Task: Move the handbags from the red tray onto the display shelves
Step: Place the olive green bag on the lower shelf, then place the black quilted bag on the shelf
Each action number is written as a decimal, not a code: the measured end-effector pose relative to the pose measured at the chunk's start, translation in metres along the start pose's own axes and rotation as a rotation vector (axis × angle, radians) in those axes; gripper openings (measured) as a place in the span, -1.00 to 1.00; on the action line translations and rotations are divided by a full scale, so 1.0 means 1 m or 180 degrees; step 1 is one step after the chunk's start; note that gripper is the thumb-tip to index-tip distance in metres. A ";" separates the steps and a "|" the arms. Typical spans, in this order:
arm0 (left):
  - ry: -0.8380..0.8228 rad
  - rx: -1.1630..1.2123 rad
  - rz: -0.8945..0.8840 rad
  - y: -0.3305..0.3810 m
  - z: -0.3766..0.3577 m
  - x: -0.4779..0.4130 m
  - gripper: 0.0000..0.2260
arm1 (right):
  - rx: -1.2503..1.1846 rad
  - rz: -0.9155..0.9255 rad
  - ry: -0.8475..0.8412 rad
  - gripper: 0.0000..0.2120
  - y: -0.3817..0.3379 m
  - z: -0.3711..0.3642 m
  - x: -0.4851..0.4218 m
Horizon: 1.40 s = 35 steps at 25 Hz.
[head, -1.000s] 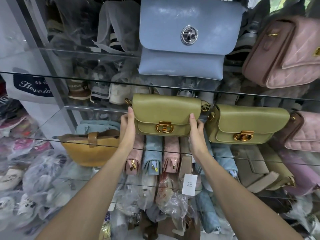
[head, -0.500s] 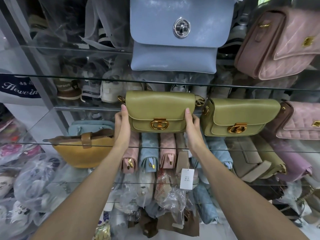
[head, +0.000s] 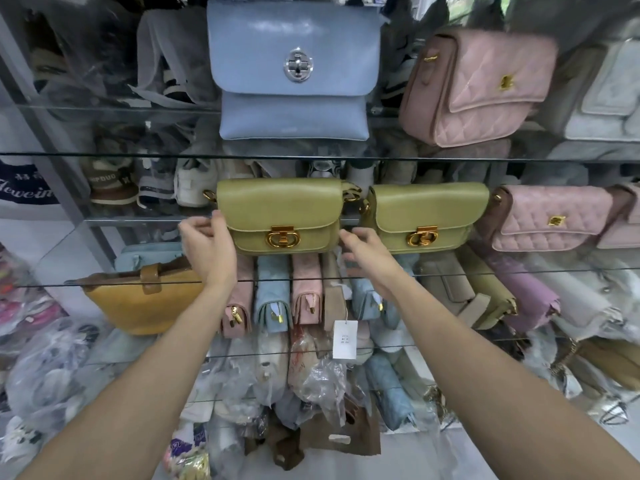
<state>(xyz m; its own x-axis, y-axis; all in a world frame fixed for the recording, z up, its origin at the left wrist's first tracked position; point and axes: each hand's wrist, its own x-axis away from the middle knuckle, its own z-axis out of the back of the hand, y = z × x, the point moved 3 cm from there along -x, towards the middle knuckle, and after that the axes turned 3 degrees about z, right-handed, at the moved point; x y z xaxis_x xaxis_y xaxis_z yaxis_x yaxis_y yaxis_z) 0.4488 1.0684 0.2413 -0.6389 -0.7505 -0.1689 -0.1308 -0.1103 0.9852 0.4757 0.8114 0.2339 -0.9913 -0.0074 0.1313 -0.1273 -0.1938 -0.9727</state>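
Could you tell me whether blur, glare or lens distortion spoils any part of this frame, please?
Head view: the right hand is smeared by motion blur, while the left hand and the left green handbag look sharp; soft glare sits on the blue handbag, on its flap; the wide-angle lens stretches the forearms toward the lower corners.

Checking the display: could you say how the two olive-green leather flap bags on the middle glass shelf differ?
The left hand and right hand flank the left green bag, not the right green bag. Only the right one, not the left, neighbours a pink quilted bag. Both have gold clasps.
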 end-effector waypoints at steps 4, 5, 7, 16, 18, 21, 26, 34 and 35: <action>-0.0472 0.0132 -0.0362 0.058 -0.039 0.074 -0.93 | -0.0080 0.0182 -0.0103 -0.80 -0.014 0.068 0.054; -0.0725 0.0169 -0.0439 0.069 -0.056 0.099 -0.90 | -0.0152 0.0214 -0.0021 -0.87 -0.013 0.091 0.069; -0.1349 0.0217 -0.0452 0.082 -0.088 0.147 -0.79 | -0.0373 0.0301 0.0264 -0.90 -0.005 0.134 0.094; -0.4046 0.0040 0.0011 0.095 -0.242 0.482 -0.66 | -0.0966 0.0007 0.2472 -0.84 0.112 0.410 0.301; -0.4691 -0.0106 -0.0014 0.093 -0.265 0.561 -0.68 | -0.0950 -0.0143 0.2952 -0.88 0.140 0.454 0.361; -0.5448 -0.0154 -0.0108 0.096 -0.285 0.671 -0.65 | -0.1030 -0.0328 0.3692 -0.88 0.183 0.506 0.439; -0.6405 -0.0339 -0.0108 0.084 -0.318 0.811 -0.65 | -0.1090 -0.0701 0.4510 -0.92 0.226 0.572 0.513; -0.7484 -0.0784 -0.0544 0.083 -0.410 0.953 -0.73 | -0.1143 -0.1118 0.5337 -0.79 0.275 0.669 0.548; -0.7592 -0.0822 -0.0614 0.082 -0.423 0.970 -0.75 | -0.1203 -0.1147 0.5468 -0.80 0.283 0.681 0.551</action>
<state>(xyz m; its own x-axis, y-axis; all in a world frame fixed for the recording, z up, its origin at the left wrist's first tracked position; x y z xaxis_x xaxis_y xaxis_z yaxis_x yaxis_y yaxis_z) 0.1385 0.0556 0.1703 -0.0711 0.9700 0.2327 -0.3298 -0.2430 0.9122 -0.0844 0.0845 0.1612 0.1947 0.9513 0.2391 -0.0783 0.2581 -0.9629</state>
